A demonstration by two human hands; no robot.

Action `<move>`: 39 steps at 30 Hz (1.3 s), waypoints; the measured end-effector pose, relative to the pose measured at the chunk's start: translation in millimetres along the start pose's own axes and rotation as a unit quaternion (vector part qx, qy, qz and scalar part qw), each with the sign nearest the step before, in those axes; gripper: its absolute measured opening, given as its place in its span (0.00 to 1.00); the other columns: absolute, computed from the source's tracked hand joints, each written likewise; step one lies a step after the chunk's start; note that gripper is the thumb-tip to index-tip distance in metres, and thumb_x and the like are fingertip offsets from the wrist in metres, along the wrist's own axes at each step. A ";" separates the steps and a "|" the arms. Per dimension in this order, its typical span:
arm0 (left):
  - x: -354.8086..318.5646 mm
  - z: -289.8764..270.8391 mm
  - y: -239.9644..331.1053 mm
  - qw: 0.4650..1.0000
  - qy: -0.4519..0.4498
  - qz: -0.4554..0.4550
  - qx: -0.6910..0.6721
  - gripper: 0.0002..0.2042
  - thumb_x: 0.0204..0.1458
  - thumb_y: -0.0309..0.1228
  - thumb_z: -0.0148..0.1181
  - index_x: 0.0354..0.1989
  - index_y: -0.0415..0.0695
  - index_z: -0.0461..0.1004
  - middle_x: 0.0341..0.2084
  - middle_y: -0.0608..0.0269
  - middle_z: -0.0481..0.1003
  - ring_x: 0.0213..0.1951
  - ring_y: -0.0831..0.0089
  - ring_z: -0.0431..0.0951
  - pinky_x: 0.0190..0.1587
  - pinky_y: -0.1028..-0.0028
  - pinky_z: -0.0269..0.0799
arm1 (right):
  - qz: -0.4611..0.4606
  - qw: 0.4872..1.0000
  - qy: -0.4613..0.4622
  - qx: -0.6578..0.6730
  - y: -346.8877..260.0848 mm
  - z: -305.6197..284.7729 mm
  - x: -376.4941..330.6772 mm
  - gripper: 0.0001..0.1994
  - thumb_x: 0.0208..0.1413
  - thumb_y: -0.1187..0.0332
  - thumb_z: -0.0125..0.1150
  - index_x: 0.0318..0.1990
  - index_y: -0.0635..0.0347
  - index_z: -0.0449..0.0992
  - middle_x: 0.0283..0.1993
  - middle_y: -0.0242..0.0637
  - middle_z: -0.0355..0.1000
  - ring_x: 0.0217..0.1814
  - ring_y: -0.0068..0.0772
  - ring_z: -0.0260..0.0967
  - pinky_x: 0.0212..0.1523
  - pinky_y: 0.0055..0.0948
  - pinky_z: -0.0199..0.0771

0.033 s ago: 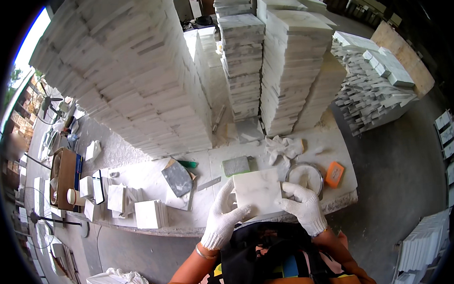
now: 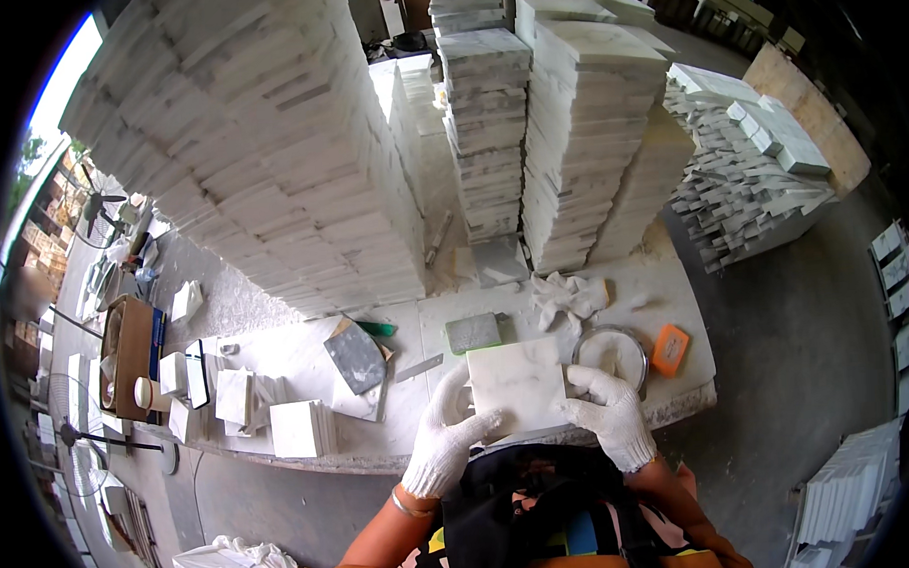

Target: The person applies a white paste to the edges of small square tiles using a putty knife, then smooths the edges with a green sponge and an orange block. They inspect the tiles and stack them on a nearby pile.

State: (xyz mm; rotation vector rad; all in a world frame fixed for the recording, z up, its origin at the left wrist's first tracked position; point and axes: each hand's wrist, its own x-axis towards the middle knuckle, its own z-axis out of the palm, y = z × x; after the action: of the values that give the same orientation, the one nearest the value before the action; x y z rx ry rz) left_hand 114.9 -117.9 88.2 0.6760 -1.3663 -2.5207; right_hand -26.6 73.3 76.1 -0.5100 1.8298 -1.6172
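Between my two hands, both in white knitted gloves, is a white marble tile (image 2: 518,387) with faint grey veining. My left hand (image 2: 447,424) grips its left edge, thumb across the near face. On the opposite edge my right hand (image 2: 609,414) pinches it, with the thumb in front. The tile is held over the near edge of the workbench (image 2: 400,448). Just beyond it lies a grey rectangular block (image 2: 473,332) with a green underside. A round clear-rimmed dish (image 2: 610,357) sits beyond my right hand, beside an orange block (image 2: 669,350).
Tall stacks of marble tiles (image 2: 260,161) rise behind the bench, with more stacks (image 2: 584,129) to the right. A crumpled white glove (image 2: 567,296), a dark grey slab (image 2: 355,356) and a metal ruler (image 2: 418,367) lie on the bench. Small tiles (image 2: 297,430) stand at left.
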 end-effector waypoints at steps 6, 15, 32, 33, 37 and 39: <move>1.5 0.5 -6.5 0.994 -0.044 -0.075 -0.071 0.26 0.55 0.26 0.65 0.63 0.35 0.68 0.51 0.59 0.77 0.50 0.72 0.77 0.53 0.71 0.73 | 0.022 0.998 -0.056 -0.001 1.4 -8.3 2.6 0.27 0.53 0.68 0.73 0.58 0.73 0.74 0.46 0.40 0.79 0.45 0.25 0.75 0.49 0.27 0.76; 11.0 8.5 -8.2 0.992 -0.075 -0.078 -0.059 0.29 0.53 0.24 0.64 0.66 0.35 0.65 0.53 0.57 0.76 0.52 0.68 0.77 0.54 0.68 0.74 | -0.152 0.983 0.034 -0.095 -26.8 -12.5 51.5 0.16 0.60 0.72 0.63 0.55 0.65 0.77 0.38 0.30 0.79 0.40 0.18 0.73 0.44 0.21 0.74; 18.0 2.5 -27.9 0.982 -0.072 -0.077 -0.157 0.25 0.51 0.19 0.62 0.60 0.36 0.70 0.50 0.58 0.78 0.51 0.67 0.78 0.57 0.67 0.72 | -0.068 0.995 -0.027 -0.065 -33.1 -14.4 34.4 0.21 0.63 0.65 0.62 0.60 0.66 0.75 0.57 0.40 0.77 0.56 0.25 0.72 0.58 0.27 0.72; 17.6 3.7 -27.3 0.982 -0.065 -0.072 -0.161 0.25 0.51 0.19 0.62 0.60 0.36 0.69 0.50 0.57 0.78 0.51 0.67 0.78 0.57 0.67 0.72 | -0.076 0.995 -0.016 -0.058 -37.7 -8.0 30.6 0.19 0.62 0.66 0.61 0.57 0.68 0.77 0.55 0.41 0.78 0.55 0.28 0.73 0.57 0.28 0.72; 20.7 0.3 -25.6 0.978 -0.053 -0.081 -0.184 0.26 0.52 0.21 0.63 0.62 0.36 0.69 0.52 0.56 0.77 0.52 0.66 0.78 0.58 0.66 0.71 | -0.029 0.998 -0.035 -0.043 -19.9 -14.3 19.1 0.23 0.60 0.70 0.61 0.62 0.69 0.73 0.52 0.37 0.77 0.55 0.25 0.70 0.56 0.27 0.72; 21.6 0.7 -20.6 0.980 -0.057 -0.071 -0.178 0.26 0.52 0.21 0.63 0.62 0.36 0.69 0.52 0.56 0.77 0.52 0.66 0.78 0.59 0.66 0.71 | 0.023 0.998 -0.047 -0.021 -15.0 -19.9 7.7 0.25 0.59 0.72 0.61 0.64 0.69 0.70 0.53 0.37 0.76 0.55 0.23 0.70 0.55 0.27 0.73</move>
State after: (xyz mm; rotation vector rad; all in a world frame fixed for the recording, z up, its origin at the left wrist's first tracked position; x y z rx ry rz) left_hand 96.5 -114.1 65.0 0.5810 -0.8820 -2.8533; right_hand -47.5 80.3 90.0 -0.5504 1.7959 -1.5024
